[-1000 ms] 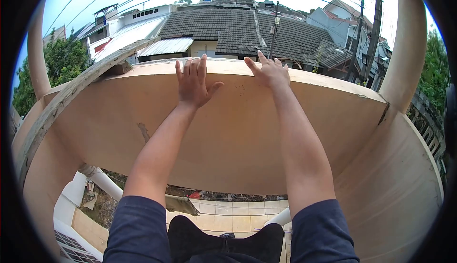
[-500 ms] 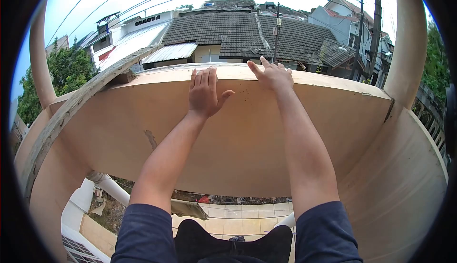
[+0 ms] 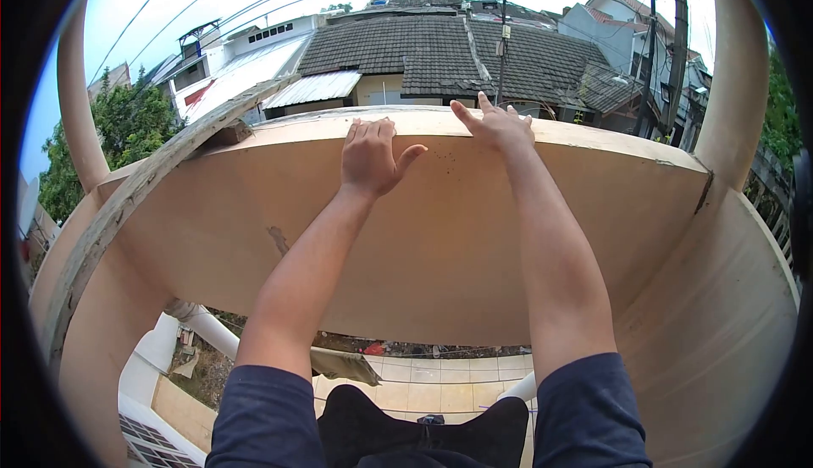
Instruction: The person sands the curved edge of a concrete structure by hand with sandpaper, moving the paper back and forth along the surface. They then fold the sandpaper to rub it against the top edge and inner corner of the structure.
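A cream-painted concrete parapet (image 3: 279, 133) runs across in front of me. My left hand (image 3: 371, 159) rests against its near face, with the fingers bent over the top edge and the thumb stretched out to the right. Further right, my right hand (image 3: 501, 129) lies over the top edge, palm down, its fingers spread. Neither hand has an object in it. The undersides of both palms are hidden.
A long weathered wooden plank (image 3: 135, 184) leans over the parapet at the left. Round columns (image 3: 730, 78) stand at both sides. Below lies a tiled floor (image 3: 440, 383) beside a strip of ground with debris. Tiled roofs (image 3: 364, 49), utility poles and overhead wires fill the background.
The view has shifted slightly, so the scene sits a little further right. The left hand's fingers now look more bent over the edge. The right hand stays spread on the parapet.
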A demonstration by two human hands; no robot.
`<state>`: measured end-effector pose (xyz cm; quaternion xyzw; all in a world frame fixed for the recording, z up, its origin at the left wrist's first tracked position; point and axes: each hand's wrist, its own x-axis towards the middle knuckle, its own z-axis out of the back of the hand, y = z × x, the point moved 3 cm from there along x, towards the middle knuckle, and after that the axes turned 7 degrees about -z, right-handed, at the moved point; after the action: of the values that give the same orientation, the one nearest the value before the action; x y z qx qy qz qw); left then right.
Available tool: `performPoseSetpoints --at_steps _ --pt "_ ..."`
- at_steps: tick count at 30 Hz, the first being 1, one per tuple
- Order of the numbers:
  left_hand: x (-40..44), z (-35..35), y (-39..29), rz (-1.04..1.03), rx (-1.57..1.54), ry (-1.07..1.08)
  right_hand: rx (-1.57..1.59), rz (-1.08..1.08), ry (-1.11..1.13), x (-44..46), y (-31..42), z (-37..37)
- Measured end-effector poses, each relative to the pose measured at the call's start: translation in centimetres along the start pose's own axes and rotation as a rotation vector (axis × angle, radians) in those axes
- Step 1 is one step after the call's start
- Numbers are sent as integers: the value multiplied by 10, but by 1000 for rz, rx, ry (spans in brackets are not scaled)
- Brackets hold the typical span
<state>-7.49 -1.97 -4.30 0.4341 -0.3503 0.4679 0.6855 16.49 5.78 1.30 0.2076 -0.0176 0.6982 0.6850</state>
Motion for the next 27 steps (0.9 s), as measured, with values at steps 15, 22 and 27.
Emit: performPoseSetpoints --at_steps 15,22,27 --pt "-14 9 12 -134 -209 -18 -23 5 -26 -2 -3 -1" --pt "-17 -1 2 -159 7 -55 -23 31 -20 -5 1 6" --pt "-3 6 -20 -337 -191 -59 8 32 -51 -4 -1 5"
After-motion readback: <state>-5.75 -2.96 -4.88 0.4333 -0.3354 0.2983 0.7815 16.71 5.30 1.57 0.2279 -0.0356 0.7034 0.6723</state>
